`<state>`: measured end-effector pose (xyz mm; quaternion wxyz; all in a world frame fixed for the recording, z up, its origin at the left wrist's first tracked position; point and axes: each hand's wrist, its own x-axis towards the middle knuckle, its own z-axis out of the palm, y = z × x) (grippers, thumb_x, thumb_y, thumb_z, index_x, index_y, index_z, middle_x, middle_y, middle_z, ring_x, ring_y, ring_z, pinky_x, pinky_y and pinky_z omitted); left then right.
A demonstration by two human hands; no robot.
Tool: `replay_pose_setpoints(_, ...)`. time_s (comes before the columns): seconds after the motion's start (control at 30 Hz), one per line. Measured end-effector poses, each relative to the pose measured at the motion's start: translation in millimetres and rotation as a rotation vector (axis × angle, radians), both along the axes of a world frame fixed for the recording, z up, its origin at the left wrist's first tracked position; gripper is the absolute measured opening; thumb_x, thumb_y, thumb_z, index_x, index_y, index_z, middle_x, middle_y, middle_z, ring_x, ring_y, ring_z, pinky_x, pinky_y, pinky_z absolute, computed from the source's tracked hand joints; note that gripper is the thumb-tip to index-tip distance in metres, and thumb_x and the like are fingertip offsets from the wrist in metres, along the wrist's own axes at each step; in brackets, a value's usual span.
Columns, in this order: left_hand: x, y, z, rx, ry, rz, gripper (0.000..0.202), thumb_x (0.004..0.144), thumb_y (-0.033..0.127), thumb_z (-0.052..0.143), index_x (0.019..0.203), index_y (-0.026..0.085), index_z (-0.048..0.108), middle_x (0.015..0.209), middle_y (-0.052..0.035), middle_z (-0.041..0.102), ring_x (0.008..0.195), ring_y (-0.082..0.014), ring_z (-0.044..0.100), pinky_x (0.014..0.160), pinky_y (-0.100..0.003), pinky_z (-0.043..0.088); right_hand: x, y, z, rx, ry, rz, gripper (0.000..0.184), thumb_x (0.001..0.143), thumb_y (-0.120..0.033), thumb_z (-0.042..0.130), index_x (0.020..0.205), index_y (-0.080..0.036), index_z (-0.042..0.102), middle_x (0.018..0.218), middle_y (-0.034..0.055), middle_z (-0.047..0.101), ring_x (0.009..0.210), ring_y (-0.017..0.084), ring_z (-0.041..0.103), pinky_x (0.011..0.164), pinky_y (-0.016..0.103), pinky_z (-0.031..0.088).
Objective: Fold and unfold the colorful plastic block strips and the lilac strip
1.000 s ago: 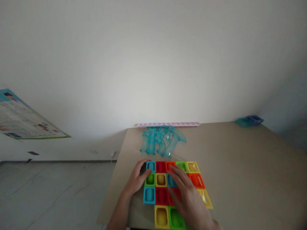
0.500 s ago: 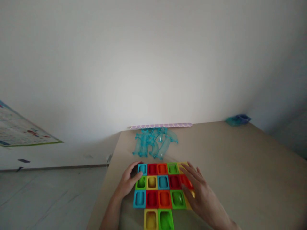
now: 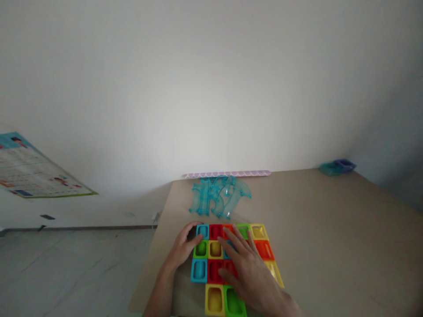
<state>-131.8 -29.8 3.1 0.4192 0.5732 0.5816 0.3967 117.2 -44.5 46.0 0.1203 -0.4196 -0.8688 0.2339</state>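
Observation:
Colourful square plastic blocks with sunken centres lie pressed together in rows on the table, with a yellow block [image 3: 214,300] and a green block [image 3: 234,304] at the near end. My left hand [image 3: 182,247] grips the blue block [image 3: 202,231] at the far left corner, thumb on its top edge and fingers round its outer side. Over the middle of the rows my right hand [image 3: 253,268] is spread open, fingers pointing away from me; it hides several blocks. Whether it presses on them I cannot tell. A yellow block [image 3: 259,232] shows at the far right corner.
Clear teal track pieces [image 3: 216,198] are heaped behind the blocks. A purple patterned strip [image 3: 228,174] lies against the wall. Teal and dark blue pieces [image 3: 343,166] sit at the table's far right corner. A poster [image 3: 42,169] hangs at left.
My right hand has moved left from the right edge of the blocks to their middle, uncovering the right-hand column. The left hand keeps its hold. The view has shifted slightly left.

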Motion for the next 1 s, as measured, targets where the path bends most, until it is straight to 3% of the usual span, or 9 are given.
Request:
replay_pose_setpoints(0.23, 1, 0, -2.5, 0.034, 0.019, 0.012, 0.035, 0.081, 0.04, 0.065, 0.111, 0.022, 0.062, 0.109, -0.0048, 0.068, 0.104, -0.024, 0.061, 0.094, -0.035, 0.044, -14, -1, -11.3, 0.067, -0.047, 0.079, 0.06, 0.092, -0.059, 0.043, 0.148, -0.04, 0.031, 0.159, 0.0057, 0.024, 0.145, 0.042, 0.011, 0.11, 0.072, 0.008)
replay_pose_setpoints(0.47, 3, -1, 2.0, 0.055, -0.001, -0.005, 0.029, 0.08, 0.037, 0.066, 0.106, 0.024, 0.059, 0.099, -0.001, 0.065, 0.094, -0.0207, 0.06, 0.087, -0.031, 0.044, -12, -2, -10.9, 0.098, -0.054, 0.079, 0.06, 0.094, -0.061, 0.038, 0.149, -0.042, 0.027, 0.16, 0.001, 0.022, 0.145, 0.04, 0.014, 0.111, 0.07, 0.01)
replay_pose_setpoints(0.63, 3, -2, -4.2, 0.07, -0.035, 0.036, 0.027, 0.08, 0.035, 0.066, 0.1, 0.024, 0.052, 0.088, 0.0025, 0.059, 0.084, -0.0175, 0.055, 0.081, -0.028, 0.042, -14, -1, -7.2, 0.072, -0.066, 0.077, 0.059, 0.093, -0.062, 0.037, 0.148, -0.041, 0.03, 0.159, 0.0013, 0.024, 0.146, 0.04, 0.011, 0.111, 0.069, 0.012)
replay_pose_setpoints(0.83, 1, -2, -11.0, 0.08, -0.12, 0.06, 0.024, 0.079, 0.037, 0.069, 0.094, 0.023, 0.056, 0.08, 0.0032, 0.058, 0.076, -0.0158, 0.054, 0.073, -0.026, 0.042, -14, 0, -8.1, 0.06, -0.069, 0.069, 0.059, 0.093, -0.061, 0.039, 0.148, -0.041, 0.03, 0.159, 0.0021, 0.026, 0.146, 0.039, 0.012, 0.111, 0.069, 0.013)
replay_pose_setpoints(1.0, -1, -1, -16.1, 0.121, -0.247, 0.164, 0.04, 0.076, 0.039, 0.073, 0.109, 0.021, 0.058, 0.096, -0.0035, 0.068, 0.088, -0.0201, 0.063, 0.08, -0.03, 0.047, -13, 0, -11.2, 0.09, -0.061, 0.066, 0.059, 0.093, -0.059, 0.042, 0.148, -0.04, 0.032, 0.159, 0.0025, 0.026, 0.145, 0.039, 0.013, 0.112, 0.068, 0.012)
